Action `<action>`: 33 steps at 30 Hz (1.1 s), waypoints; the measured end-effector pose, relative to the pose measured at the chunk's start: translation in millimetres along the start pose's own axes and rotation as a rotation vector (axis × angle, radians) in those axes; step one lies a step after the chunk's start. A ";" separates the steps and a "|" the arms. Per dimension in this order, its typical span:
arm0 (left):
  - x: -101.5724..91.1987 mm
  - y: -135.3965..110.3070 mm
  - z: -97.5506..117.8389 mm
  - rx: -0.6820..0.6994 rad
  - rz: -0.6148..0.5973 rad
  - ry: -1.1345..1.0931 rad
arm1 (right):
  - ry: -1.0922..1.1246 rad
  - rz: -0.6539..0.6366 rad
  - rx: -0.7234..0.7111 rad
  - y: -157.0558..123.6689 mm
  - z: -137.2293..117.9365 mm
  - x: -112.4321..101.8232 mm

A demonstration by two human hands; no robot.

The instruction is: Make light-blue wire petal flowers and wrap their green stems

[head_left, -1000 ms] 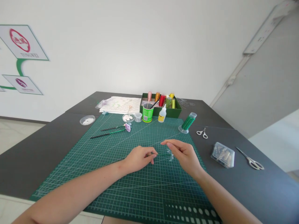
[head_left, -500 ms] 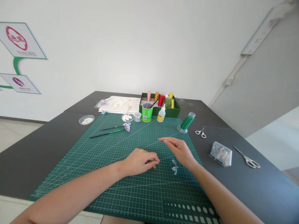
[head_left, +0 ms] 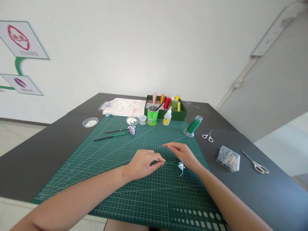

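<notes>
Above the green cutting mat, my left hand pinches a thin green-wrapped flower stem between thumb and fingers. At the stem's right end is a small pale blue flower with narrow petals, close beside my right wrist. My right hand is a little higher and to the right, thumb and fingertips pressed together. Whatever lies between those fingertips is too fine to make out. Farther back on the right stands a spool of green thread.
Behind stand a green can, a glue bottle and a box of coloured thread spools. A purple flower lies left. Small scissors, a clear plastic case and larger scissors lie right.
The pale blue flower has turned on its stem and sits slightly higher, nearer my right wrist. My left hand has lifted a little; the right hand keeps its pinch.
</notes>
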State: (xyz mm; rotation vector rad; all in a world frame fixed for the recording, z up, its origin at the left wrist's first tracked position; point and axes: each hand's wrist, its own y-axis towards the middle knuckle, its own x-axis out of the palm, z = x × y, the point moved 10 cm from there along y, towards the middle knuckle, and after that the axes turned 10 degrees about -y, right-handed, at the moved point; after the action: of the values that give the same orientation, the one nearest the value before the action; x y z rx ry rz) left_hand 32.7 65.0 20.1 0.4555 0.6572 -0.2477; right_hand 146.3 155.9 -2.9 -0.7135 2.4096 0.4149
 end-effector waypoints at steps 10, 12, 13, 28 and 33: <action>-22.9 -3.7 1.7 -0.033 0.193 -0.038 | 0.044 -0.077 -0.059 -2.9 -8.4 13.2; -26.0 -4.0 0.8 -0.046 0.225 -0.082 | 0.074 -0.077 -0.034 -3.8 -5.9 15.0; -28.5 -3.7 -1.7 -0.064 0.250 -0.133 | 0.103 -0.084 0.006 -4.2 -2.1 15.8; -108.6 -13.7 -121.0 -0.344 0.931 -0.870 | 0.638 0.261 0.239 -11.7 63.2 -119.9; -113.0 -14.8 -124.6 -0.349 0.955 -0.887 | 0.719 0.478 0.207 -34.2 88.6 -182.4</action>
State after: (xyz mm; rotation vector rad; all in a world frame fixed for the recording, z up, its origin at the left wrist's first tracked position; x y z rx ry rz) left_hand -125.4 120.9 0.1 0.2388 -0.4178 0.5535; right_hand 330.5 238.8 35.6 -0.1888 3.2541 0.0802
